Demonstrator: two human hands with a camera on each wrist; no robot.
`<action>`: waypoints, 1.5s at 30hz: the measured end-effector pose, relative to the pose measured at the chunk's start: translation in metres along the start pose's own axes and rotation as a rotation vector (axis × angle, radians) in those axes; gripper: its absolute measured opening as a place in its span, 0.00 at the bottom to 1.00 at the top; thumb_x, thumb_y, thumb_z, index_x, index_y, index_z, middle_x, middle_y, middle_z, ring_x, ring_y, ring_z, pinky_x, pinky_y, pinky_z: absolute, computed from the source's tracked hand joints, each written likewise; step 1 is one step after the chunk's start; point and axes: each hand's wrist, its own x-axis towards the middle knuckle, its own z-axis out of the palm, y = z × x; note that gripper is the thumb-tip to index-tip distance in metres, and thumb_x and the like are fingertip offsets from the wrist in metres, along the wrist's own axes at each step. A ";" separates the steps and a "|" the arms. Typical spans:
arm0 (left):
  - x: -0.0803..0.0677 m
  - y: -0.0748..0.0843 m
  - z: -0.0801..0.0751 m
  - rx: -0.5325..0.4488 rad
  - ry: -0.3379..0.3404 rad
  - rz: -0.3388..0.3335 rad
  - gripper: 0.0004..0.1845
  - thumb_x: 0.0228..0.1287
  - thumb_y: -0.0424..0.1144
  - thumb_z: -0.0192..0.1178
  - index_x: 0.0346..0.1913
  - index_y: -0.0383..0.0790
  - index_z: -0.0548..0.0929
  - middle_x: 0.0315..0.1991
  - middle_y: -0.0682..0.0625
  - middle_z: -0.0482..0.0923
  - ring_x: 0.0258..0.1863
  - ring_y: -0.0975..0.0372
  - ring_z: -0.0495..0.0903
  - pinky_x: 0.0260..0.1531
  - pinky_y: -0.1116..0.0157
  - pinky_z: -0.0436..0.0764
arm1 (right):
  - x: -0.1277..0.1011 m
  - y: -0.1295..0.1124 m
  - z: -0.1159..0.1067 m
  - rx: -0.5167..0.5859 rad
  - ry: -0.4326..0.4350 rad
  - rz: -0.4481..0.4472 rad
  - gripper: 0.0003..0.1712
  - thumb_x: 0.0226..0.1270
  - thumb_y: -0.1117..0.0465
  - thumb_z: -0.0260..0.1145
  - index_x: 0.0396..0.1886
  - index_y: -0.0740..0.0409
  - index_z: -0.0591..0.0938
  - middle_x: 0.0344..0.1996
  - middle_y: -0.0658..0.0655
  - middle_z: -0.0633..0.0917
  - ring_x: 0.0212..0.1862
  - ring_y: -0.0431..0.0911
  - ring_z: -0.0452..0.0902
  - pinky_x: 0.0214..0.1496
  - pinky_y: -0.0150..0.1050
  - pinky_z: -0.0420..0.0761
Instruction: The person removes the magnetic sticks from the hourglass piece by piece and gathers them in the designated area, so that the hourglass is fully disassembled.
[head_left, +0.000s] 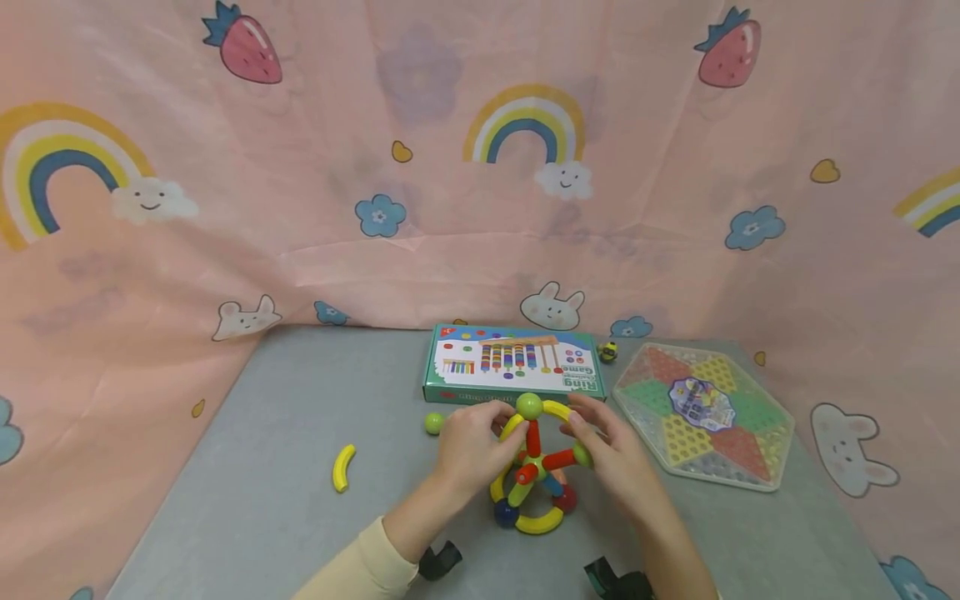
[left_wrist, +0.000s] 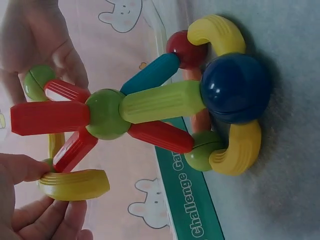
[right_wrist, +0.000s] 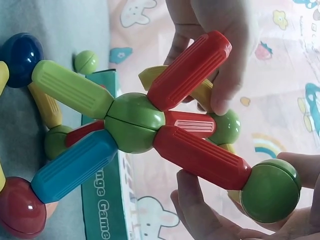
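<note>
A magnetic stick-and-ball construction stands on the table: a green centre ball (right_wrist: 135,122) with red, blue and light green sticks around it. Its lower ring has yellow curved sticks, a dark blue ball (left_wrist: 235,87), a red ball (left_wrist: 186,49) and a green ball. My left hand (head_left: 476,442) pinches a yellow curved stick (left_wrist: 75,185) by a green ball (head_left: 529,406) at the top. On the other side, my right hand (head_left: 611,437) has thumb and fingers around another green ball (right_wrist: 270,191), which ends a red stick (right_wrist: 202,157). One red stick (left_wrist: 50,118) has a free end.
Left of the construction lies a loose yellow curved stick (head_left: 342,468). A loose green ball (head_left: 434,423) sits beside the left hand. Behind is a ring game box (head_left: 513,367), with a small bee-like toy (head_left: 607,352) next to it. A hexagonal board (head_left: 705,417) lies at the right.
</note>
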 end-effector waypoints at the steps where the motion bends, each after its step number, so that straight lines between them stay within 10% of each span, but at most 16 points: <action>1: 0.000 0.001 0.000 0.004 0.004 -0.002 0.08 0.60 0.43 0.71 0.36 0.42 0.89 0.26 0.55 0.86 0.23 0.66 0.79 0.27 0.75 0.76 | 0.000 0.000 0.000 0.001 -0.001 -0.001 0.31 0.78 0.41 0.53 0.73 0.48 0.68 0.70 0.61 0.73 0.65 0.56 0.76 0.60 0.51 0.80; 23: 0.000 -0.002 -0.013 -0.109 -0.048 -0.093 0.07 0.67 0.41 0.66 0.38 0.40 0.89 0.29 0.54 0.86 0.25 0.69 0.78 0.29 0.74 0.79 | 0.000 -0.001 -0.001 -0.002 0.003 0.000 0.30 0.79 0.42 0.52 0.73 0.49 0.69 0.71 0.62 0.72 0.66 0.56 0.76 0.61 0.51 0.80; 30: 0.001 -0.011 -0.021 -0.462 -0.105 -0.355 0.16 0.74 0.41 0.59 0.61 0.42 0.75 0.36 0.43 0.86 0.24 0.56 0.84 0.27 0.64 0.85 | 0.001 -0.001 -0.003 -0.005 -0.005 0.018 0.29 0.80 0.42 0.52 0.74 0.48 0.68 0.71 0.62 0.72 0.66 0.56 0.76 0.60 0.49 0.80; 45: 0.008 -0.028 -0.026 -0.857 -0.251 -0.682 0.23 0.69 0.42 0.64 0.62 0.37 0.75 0.45 0.41 0.80 0.32 0.58 0.85 0.38 0.60 0.88 | 0.006 -0.002 -0.005 -0.014 -0.007 -0.018 0.30 0.80 0.43 0.52 0.74 0.51 0.68 0.70 0.62 0.73 0.66 0.57 0.76 0.69 0.57 0.72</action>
